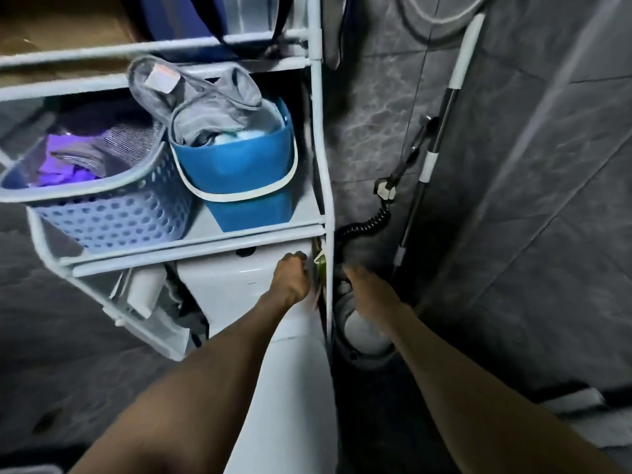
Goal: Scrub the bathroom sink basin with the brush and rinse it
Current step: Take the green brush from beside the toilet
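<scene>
No sink basin is in view. My left hand (290,278) is over the white toilet tank (232,285), with its fingers curled at a green object (320,265) wedged against the white rack post (329,268). My right hand (364,290) reaches down on the other side of that post, above a round grey-and-white holder (362,336) on the floor. Its fingertips meet a dark upright part (342,272) and are partly hidden by the post. I cannot tell whether that dark part is the brush.
A white shelf rack (171,241) stands over the toilet and holds a perforated basket (113,217) and a blue tub (246,186) with cloth. A coiled black hose (371,225) and a mop pole (427,165) stand against the grey tiled wall on the right.
</scene>
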